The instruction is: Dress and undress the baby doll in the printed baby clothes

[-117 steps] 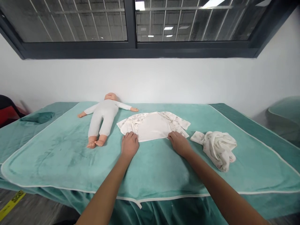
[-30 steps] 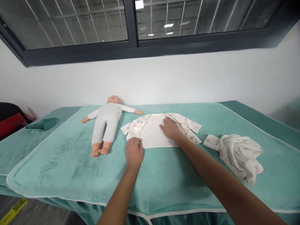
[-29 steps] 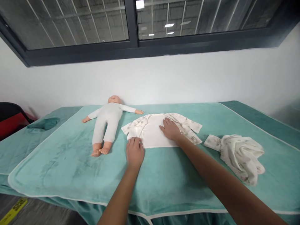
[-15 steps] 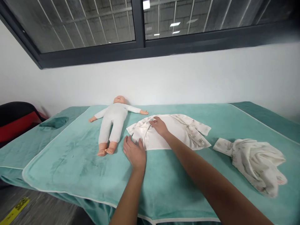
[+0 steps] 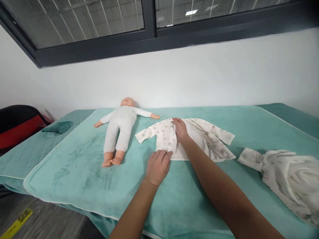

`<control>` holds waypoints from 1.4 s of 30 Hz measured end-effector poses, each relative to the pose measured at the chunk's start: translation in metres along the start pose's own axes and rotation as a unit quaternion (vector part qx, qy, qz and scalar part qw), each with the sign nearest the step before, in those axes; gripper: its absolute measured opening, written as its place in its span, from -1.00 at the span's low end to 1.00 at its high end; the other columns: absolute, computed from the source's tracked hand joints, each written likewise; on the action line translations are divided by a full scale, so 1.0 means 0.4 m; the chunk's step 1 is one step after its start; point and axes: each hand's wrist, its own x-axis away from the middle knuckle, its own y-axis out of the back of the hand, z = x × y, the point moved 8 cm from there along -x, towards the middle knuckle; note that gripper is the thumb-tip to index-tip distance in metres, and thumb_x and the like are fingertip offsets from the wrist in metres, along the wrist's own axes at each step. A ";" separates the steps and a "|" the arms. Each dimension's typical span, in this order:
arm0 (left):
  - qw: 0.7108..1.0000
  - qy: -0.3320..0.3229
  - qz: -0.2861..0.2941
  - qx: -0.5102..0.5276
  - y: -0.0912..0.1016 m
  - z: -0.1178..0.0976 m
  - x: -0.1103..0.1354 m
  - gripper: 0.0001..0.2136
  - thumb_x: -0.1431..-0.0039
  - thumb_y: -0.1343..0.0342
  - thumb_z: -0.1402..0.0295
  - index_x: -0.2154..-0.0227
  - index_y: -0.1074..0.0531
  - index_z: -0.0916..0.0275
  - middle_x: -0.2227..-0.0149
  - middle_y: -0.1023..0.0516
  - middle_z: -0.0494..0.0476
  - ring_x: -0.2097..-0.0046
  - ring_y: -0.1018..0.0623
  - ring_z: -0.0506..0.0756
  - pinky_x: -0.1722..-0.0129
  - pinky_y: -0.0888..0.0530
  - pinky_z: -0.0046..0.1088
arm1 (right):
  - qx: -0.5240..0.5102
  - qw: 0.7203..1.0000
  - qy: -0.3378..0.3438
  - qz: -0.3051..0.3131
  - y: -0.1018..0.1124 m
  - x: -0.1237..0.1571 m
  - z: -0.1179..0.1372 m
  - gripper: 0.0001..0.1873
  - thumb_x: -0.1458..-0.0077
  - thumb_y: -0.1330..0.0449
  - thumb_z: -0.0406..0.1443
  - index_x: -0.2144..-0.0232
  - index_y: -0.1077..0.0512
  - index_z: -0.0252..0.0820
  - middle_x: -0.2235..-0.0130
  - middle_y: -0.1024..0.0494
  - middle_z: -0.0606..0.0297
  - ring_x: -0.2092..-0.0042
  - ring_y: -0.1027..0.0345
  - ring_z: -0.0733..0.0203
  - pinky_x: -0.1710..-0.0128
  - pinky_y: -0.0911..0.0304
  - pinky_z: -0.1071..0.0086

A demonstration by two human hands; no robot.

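A white baby shirt point(image 5: 165, 134) with a small printed pattern lies spread on the green cover, its sleeves out to both sides. Its left front panel lies over the plain white inside, while the right panel is folded outward. My left hand point(image 5: 158, 166) is closed on the lower front corner of that left panel. Up at the neckline, my right hand point(image 5: 180, 129) grips the panel's upper edge, fingertips partly hidden. To the left, a baby doll point(image 5: 121, 124) in a white body suit lies on its back, arms spread.
A crumpled patterned white garment point(image 5: 291, 179) lies at the right. The green cover point(image 5: 74, 172) spreads over the bed, against a white wall point(image 5: 174, 83) below a dark window frame point(image 5: 149, 33). A red and black chair point(image 5: 21, 127) stands at far left.
The shirt's left front panel has come across to the right over the inside, and its left sleeve is straighter. Both hands moved right; my left hand closed on the hem. The view shifted slightly.
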 end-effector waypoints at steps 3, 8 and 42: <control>0.999 -0.035 0.021 0.002 -0.006 -0.015 -0.004 -0.77 -0.30 0.09 0.53 0.08 -0.39 0.24 0.33 -0.50 0.13 0.33 -0.45 0.10 0.33 -0.34 -0.35 | 0.002 1.000 -0.012 -0.021 0.016 -0.008 -0.008 -0.61 0.12 -0.17 -0.16 0.20 -0.38 -0.18 0.30 -0.52 0.29 0.30 -0.41 0.18 0.28 -0.35 0.30; 0.997 -0.012 0.071 0.029 -0.035 -0.002 0.000 -0.77 -0.32 0.08 0.47 0.06 -0.41 0.21 0.33 -0.51 0.13 0.29 -0.49 0.11 0.31 -0.38 -0.35 | 0.026 1.000 -0.010 0.013 0.022 -0.006 0.011 -0.56 0.11 -0.24 -0.13 0.15 -0.41 -0.17 0.27 -0.56 0.23 0.21 -0.46 0.09 0.24 -0.37 0.27; 0.926 0.371 0.049 0.048 -0.052 0.162 0.050 -0.79 -0.12 0.03 0.58 0.41 -0.46 0.18 0.38 -0.57 0.09 0.28 -0.52 0.15 0.24 -0.36 -0.31 | 0.485 0.832 0.208 0.170 -0.085 0.095 0.049 -0.65 -0.20 -0.10 -0.20 0.01 -0.51 -0.11 -0.21 -0.31 0.08 -0.20 -0.14 -0.15 -0.17 -0.09 -0.03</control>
